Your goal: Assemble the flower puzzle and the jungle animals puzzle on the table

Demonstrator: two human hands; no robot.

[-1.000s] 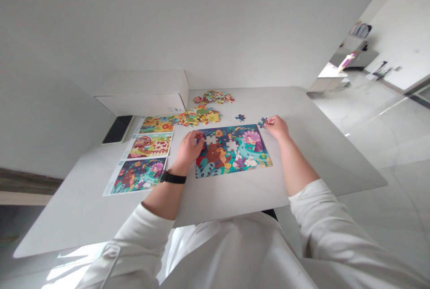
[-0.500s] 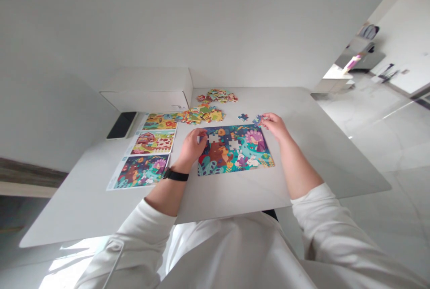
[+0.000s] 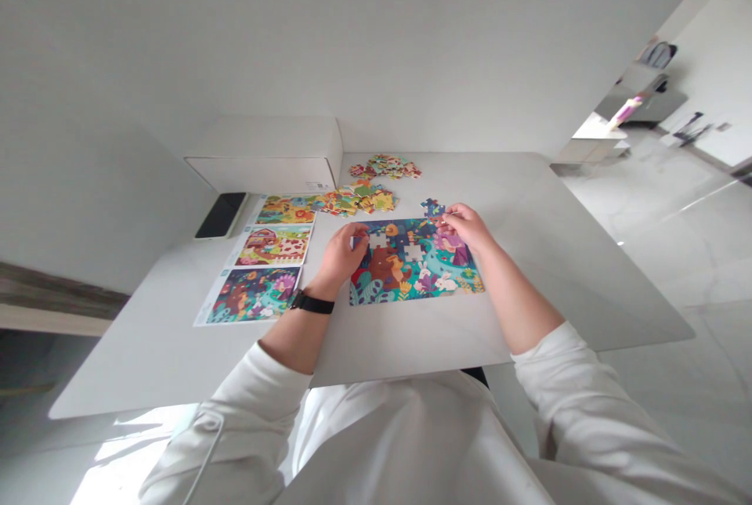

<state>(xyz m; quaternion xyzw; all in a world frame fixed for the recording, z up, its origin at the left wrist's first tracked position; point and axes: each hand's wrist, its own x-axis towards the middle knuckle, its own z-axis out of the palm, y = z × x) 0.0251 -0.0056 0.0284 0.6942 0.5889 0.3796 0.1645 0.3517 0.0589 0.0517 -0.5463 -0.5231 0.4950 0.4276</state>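
Note:
A mostly assembled jigsaw puzzle (image 3: 388, 290) lies flat before me, a forest scene with white rabbits and a brown bear. Two pale gaps show in it, one near the upper left and one near the centre. My left hand (image 3: 345, 254), with a black watch at its wrist, curls its thumb and fingers at the puzzle's upper left corner. Over the upper right part, my right hand (image 3: 467, 225) pinches a jigsaw piece (image 3: 441, 218), largely covered by the fingers. Just behind it, a loose blue piece (image 3: 431, 204) rests on the table.
Behind the puzzle lie a yellow-green heap of pieces (image 3: 364, 198) and a reddish heap (image 3: 388, 166). To the left are a sheet with three printed pictures (image 3: 203, 315), a phone (image 3: 222, 215) and a white box (image 3: 258, 172). A wall stands behind the table (image 3: 405, 340).
My right hand has moved left with its piece, from beyond the puzzle's upper right edge to over it. My left hand stays at the corner. The view has shifted slightly.

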